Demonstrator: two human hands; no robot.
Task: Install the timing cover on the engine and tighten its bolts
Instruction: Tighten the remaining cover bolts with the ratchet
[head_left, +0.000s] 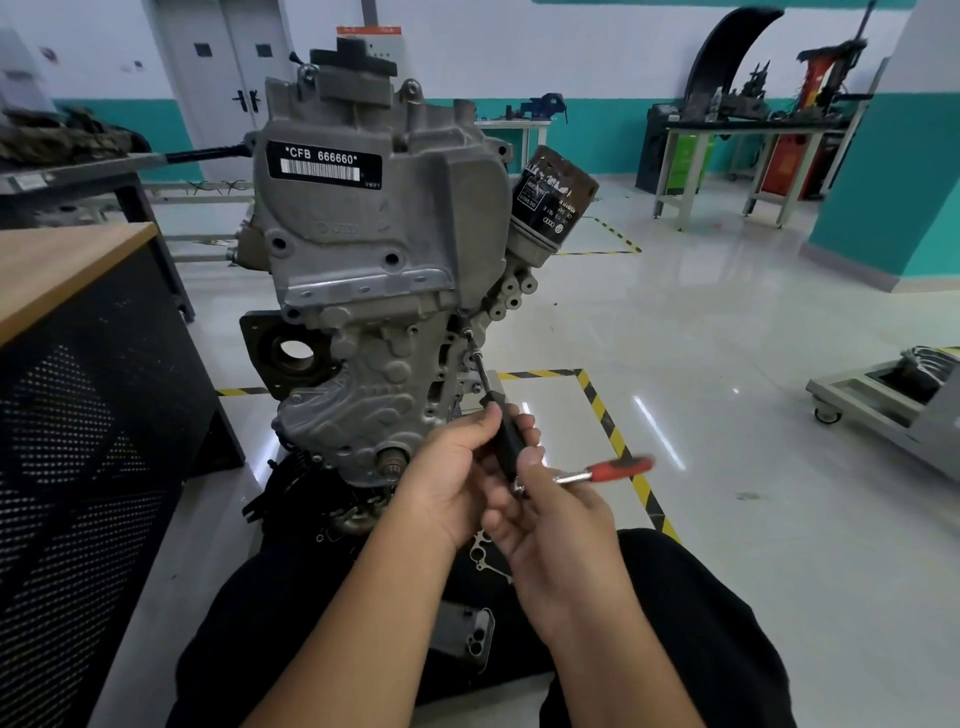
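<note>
Engine (374, 270), grey cast aluminium, stands upright on the floor right in front of you. Silver-grey timing cover (363, 223) sits on its face, above a lower ribbed grey cover (358, 405). Black label (323, 167) on the timing cover reads "*CFB 666660*" over a white barcode, small "VW" text at its corner; four-ring logo is cast into the metal below it.

Dark rusty cylindrical oil filter (556, 197) hangs off the upper right side, tilted, printed upside down with ring and VW logos; the rest of the print is too small to read.

Your left hand (457, 478) is curled round the black extension bar (498, 421), gripping it near its thick lower end. Thin tip of the bar runs up to a small bolt (467, 332) at the cover's right edge; tip looks seated on it. Your right hand (550, 519) is closed around the head of the red-handled chrome ratchet (608, 470); the handle sticks out right, motion-blurred.

Grey phone (467, 639) lies camera-up on your black trousers, between your knees. Thin metal gasket (485, 551) shows just under your hands. Wood-topped worktop with black perforated sides (78, 364) is at left. Yellow-black hazard tape (602, 415) marks the glossy floor.
</note>
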